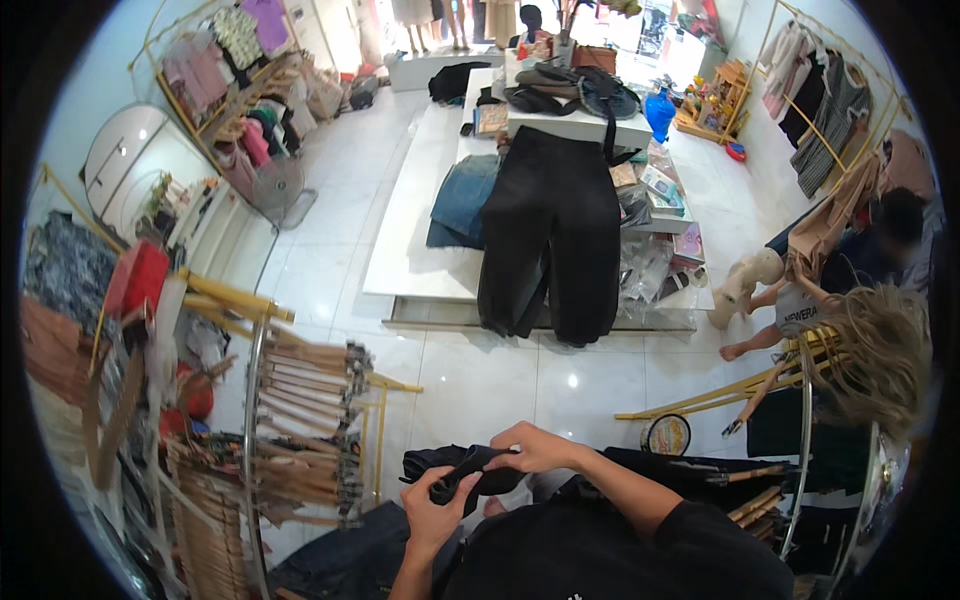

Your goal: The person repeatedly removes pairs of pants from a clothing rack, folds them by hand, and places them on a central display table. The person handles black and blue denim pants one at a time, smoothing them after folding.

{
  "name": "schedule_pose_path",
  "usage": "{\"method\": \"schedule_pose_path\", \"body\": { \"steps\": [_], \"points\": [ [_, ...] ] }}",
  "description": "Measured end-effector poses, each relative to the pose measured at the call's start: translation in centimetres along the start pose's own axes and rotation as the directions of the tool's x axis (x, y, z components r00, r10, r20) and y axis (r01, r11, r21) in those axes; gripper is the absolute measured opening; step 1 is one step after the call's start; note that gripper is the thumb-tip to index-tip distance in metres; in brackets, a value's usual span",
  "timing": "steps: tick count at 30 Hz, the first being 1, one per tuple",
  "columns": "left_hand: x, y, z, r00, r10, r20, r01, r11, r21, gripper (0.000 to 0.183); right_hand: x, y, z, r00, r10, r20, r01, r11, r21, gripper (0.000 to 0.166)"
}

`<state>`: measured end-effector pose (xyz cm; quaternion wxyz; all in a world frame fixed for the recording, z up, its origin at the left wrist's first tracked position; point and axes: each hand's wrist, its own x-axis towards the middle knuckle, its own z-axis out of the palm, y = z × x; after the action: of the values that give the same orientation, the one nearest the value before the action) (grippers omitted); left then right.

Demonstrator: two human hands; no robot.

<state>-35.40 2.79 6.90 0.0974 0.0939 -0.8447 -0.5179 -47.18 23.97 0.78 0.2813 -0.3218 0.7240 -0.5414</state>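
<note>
My left hand [433, 508] pinches the near side of a bunched black garment [504, 481], thumb on top of a folded edge. On its far right side, my right hand [538, 448] grips the same cloth with bent fingers. The garment hangs in front of my body, and its full shape cannot be made out. Beyond my hands, a pair of black trousers [551, 225] lies spread over a white display table [420, 262], legs draping past the front edge. Blue denim [463, 199] rests beside the trousers on their left.
Wooden hangers [304, 382] crowd a metal rail [253, 450] at my left. At right, dark clothes hang from another rail [806, 450]. People [862, 352] are beside a mannequin part [742, 289]. A standing fan [281, 187] is farther left.
</note>
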Motion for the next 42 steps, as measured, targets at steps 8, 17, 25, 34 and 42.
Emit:
{"method": "schedule_pose_path", "body": {
  "steps": [8, 17, 25, 34, 42],
  "points": [
    [16.6, 3.5, 3.0, 0.867, 0.147, -0.476, -0.198, 0.978, -0.059, 0.026, -2.7, 0.4, -18.6, 0.540, 0.047, -0.841, 0.245, 0.946, 0.210, 0.011],
    [33.5, 5.7, 13.4, 0.883, 0.317, -0.346, -0.366, 0.927, -0.085, 0.047, -2.3, 3.0, -30.6, 0.270, 0.005, -0.963, 0.012, 1.000, 0.009, 0.013],
    [56.5, 8.6, 24.4, 0.930, 0.333, -0.155, -0.346, 0.936, -0.064, 0.040, 6.6, 8.1, -48.2, 0.237, 0.180, -0.955, -0.113, 0.981, 0.157, 0.022],
    [85.1, 6.3, 45.4, 0.872, 0.471, 0.134, -0.483, 0.779, 0.400, 0.081, 21.4, 26.1, -75.1, 0.102, -0.181, -0.978, -0.766, 0.613, -0.193, 0.040],
    [83.0, -8.0, 55.1, 0.648, 0.273, 0.711, -0.710, 0.554, 0.434, 0.068, 32.8, 36.7, -69.1, 0.433, 0.517, -0.739, -0.888, 0.388, -0.248, 0.076]
  ]
}}
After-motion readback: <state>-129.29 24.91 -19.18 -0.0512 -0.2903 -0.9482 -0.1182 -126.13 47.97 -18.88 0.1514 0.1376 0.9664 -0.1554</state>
